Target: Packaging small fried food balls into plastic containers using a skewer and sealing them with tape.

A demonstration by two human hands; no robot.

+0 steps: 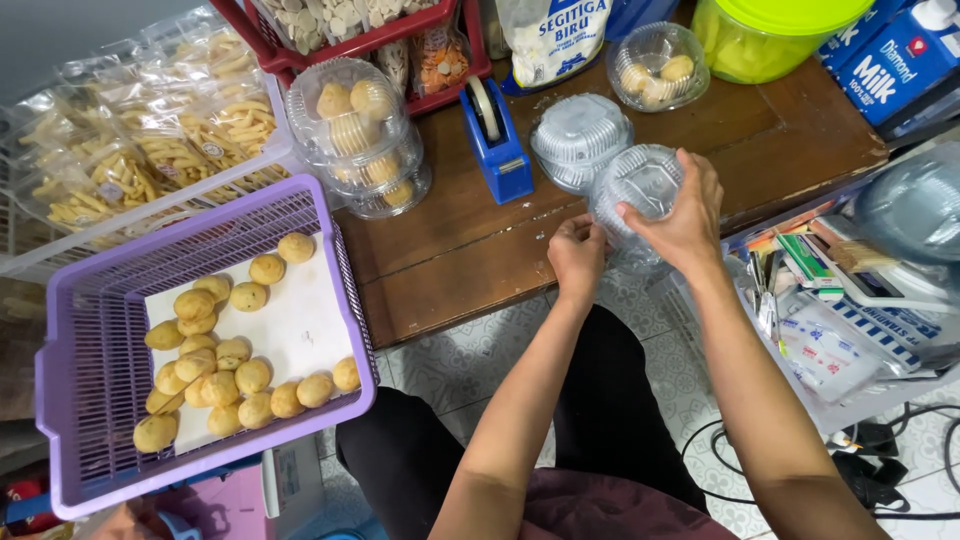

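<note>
Both my hands hold an empty clear plastic clamshell container point(636, 190) over the front edge of the wooden table point(450, 250). My right hand point(678, 215) wraps its top and right side. My left hand point(577, 255) pinches its lower left edge. Another empty clear container point(580, 135) rests on the table just behind. To the left, a purple plastic basket point(110, 330) lined with white paper holds several round yellow cookies point(225, 360).
Stacked clear containers filled with cookies point(355, 130) and a blue tape dispenser point(495, 135) stand on the table. Another filled container point(655, 65), a green jar point(770, 35) and a flour bag point(555, 35) are at the back. Bagged snack sticks point(150, 140) lie left; a cluttered tray point(850, 310) sits right.
</note>
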